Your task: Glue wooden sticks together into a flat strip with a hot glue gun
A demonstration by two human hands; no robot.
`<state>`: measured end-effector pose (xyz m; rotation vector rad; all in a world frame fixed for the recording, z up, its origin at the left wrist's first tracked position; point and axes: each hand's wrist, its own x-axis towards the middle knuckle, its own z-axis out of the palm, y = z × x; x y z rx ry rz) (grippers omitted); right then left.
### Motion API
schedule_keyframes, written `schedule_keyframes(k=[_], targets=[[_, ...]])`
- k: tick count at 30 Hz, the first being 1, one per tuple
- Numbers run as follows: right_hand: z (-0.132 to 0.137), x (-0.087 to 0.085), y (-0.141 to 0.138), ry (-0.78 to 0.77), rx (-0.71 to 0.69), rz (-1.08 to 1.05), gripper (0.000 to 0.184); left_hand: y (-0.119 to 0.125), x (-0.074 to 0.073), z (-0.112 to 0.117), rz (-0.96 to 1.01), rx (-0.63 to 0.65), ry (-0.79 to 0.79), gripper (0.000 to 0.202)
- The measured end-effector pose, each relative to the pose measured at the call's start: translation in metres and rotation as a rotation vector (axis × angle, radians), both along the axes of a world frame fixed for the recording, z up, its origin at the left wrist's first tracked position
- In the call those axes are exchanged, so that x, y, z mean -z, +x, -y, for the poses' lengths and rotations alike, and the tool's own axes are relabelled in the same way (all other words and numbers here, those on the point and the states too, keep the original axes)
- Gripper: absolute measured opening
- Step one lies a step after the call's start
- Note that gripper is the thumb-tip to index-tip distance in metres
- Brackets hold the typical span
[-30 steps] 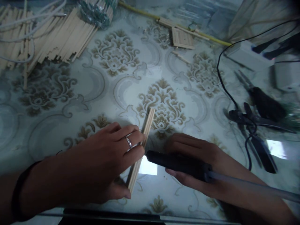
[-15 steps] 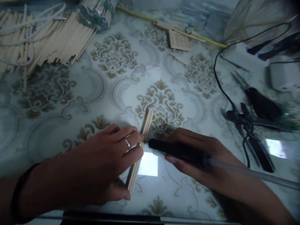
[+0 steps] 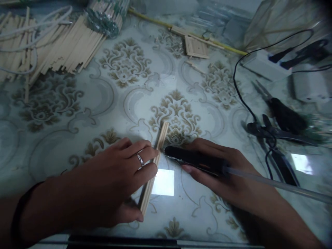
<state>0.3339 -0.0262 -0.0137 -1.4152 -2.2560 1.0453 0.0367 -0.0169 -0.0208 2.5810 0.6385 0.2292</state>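
My left hand [image 3: 114,180] lies over a small stack of thin wooden sticks [image 3: 162,135] standing on edge on the patterned table, fingers and thumb pinching it from both sides. A ring shows on one finger. My right hand [image 3: 223,169] is wrapped round a black glue gun [image 3: 194,159] with a clear glue stick [image 3: 275,185] trailing out of its back. The gun's nozzle touches the right side of the sticks, just past my left fingertips.
A big pile of wooden sticks [image 3: 59,48] and white cord lies at the back left. A small glued stick panel [image 3: 195,46] sits at the back centre. Black pliers and cutters [image 3: 280,121] and a black cable [image 3: 241,90] lie to the right.
My right hand has slid the glue gun upward along the sticks, from near their middle toward their far end. My left hand has stayed on the sticks.
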Motion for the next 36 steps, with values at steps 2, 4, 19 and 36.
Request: schedule_keyframes(k=[2, 4, 19, 36], targets=[[-0.0003, 0.0006, -0.0009, -0.001, 0.003, -0.001, 0.021, 0.0000, 0.0003, 0.0001, 0.003, -0.003, 0.002, 0.066], [-0.0004, 0.0006, -0.0013, -0.001, 0.003, -0.003, 0.020, 0.0001, 0.0003, 0.0006, 0.001, -0.008, 0.006, 0.066], [-0.0015, 0.0018, 0.0021, 0.024, 0.051, -0.020, 0.016, -0.0006, 0.0016, 0.0029, -0.003, -0.016, -0.008, 0.070], [-0.0035, -0.0007, 0.0029, 0.045, -0.056, -0.032, 0.021, 0.0005, 0.0006, 0.0017, 0.021, -0.030, 0.011, 0.070]])
